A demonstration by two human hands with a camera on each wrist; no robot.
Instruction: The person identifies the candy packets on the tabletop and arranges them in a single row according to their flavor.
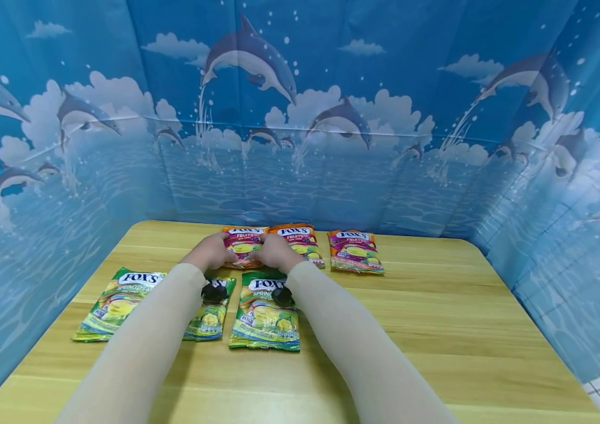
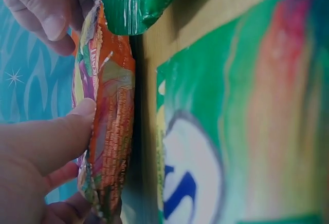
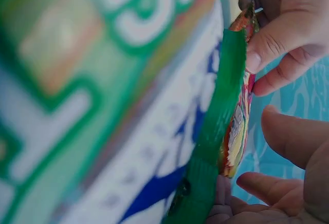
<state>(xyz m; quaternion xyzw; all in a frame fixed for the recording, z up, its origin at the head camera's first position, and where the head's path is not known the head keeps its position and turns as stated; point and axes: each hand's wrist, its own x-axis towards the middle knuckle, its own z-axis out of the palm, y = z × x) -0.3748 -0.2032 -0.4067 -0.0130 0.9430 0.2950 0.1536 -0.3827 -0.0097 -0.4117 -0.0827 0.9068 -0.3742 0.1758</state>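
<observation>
Head view shows six Fox's candy bags on the wooden table (image 1: 437,306): three green Spring Tea bags in a front row and three orange-pink Fruits bags in a back row. Both hands meet at the left Fruits bag (image 1: 242,242), at the upper middle of the frame. The left hand (image 1: 209,252) holds its left side, and the right hand (image 1: 277,252) holds its right side.

I judge that the two rows are almost complete, and only this bag is not yet let go.

Left wrist view shows what the head view hides: the thumb (image 2: 67,131) presses the Fruits bag (image 2: 105,126), which stands on its edge. Right wrist view shows the right fingers (image 3: 277,49) pinching the bag behind the middle green bag (image 3: 216,142).
</observation>
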